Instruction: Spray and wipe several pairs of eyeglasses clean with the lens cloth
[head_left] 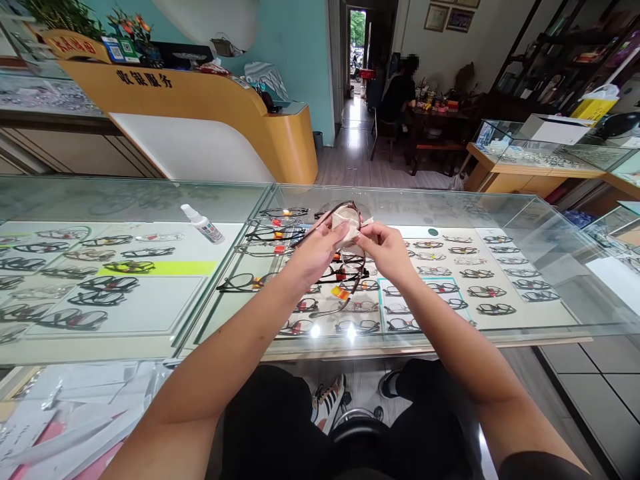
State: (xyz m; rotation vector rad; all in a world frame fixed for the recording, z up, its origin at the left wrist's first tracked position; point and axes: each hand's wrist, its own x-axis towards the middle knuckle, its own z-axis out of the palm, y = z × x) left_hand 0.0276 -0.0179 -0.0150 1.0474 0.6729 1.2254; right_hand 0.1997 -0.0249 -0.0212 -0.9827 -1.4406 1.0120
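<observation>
A pair of glasses (326,217) with dark temples is held above the glass counter, one temple pointing left and the other curving down towards me. My left hand (319,252) is closed around a pale cloth (349,223) and the frame, thumb on top of the cloth. From the other side, my right hand (386,250) pinches the cloth against a lens. The cloth and fingers hide part of the frame. Loose glasses (245,283) with coloured tags lie on the counter to the left of my hands.
A white spray bottle (203,224) lies tilted on the glass display counter (235,267), left of my hands. Many frames are laid out inside it. Papers (65,413) are at lower left. Beyond stand a cashier desk (200,93) and a seated person (397,93).
</observation>
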